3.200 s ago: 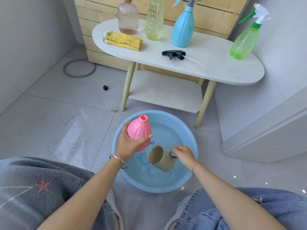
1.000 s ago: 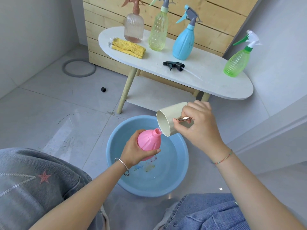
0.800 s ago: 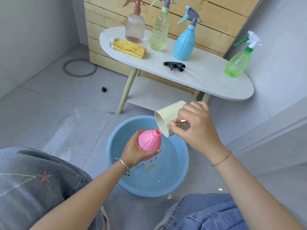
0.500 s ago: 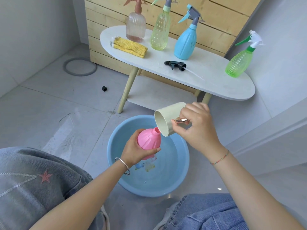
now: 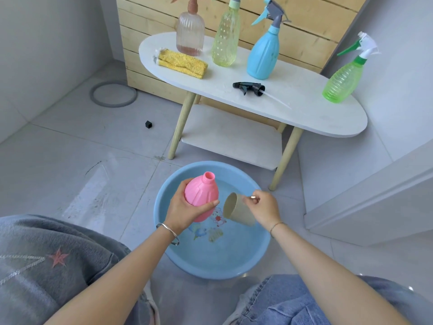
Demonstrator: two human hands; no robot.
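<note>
My left hand (image 5: pixel 185 207) grips a pink bottle (image 5: pixel 202 195) with an open neck, upright over the left part of a blue basin (image 5: pixel 262 254) that holds water. My right hand (image 5: pixel 264 208) holds a beige cup (image 5: pixel 237 210) by its handle. The cup is tilted with its mouth turned left, low over the water, just right of the bottle. A black spray head (image 5: pixel 249 87) with its tube lies loose on the white table (image 5: pixel 304 106).
On the table stand a clear pink spray bottle (image 5: pixel 189 31), a yellow-green one (image 5: pixel 225 39), a blue one (image 5: pixel 264 55) and a green one (image 5: pixel 344 78), plus a yellow cloth (image 5: pixel 181 64). A grey ring (image 5: pixel 113 93) and a small black cap (image 5: pixel 148 124) lie on the floor. My knees flank the basin.
My right hand has brought the cup down from above the bottle's neck to the water in the basin. The pink bottle stays in my left hand.
</note>
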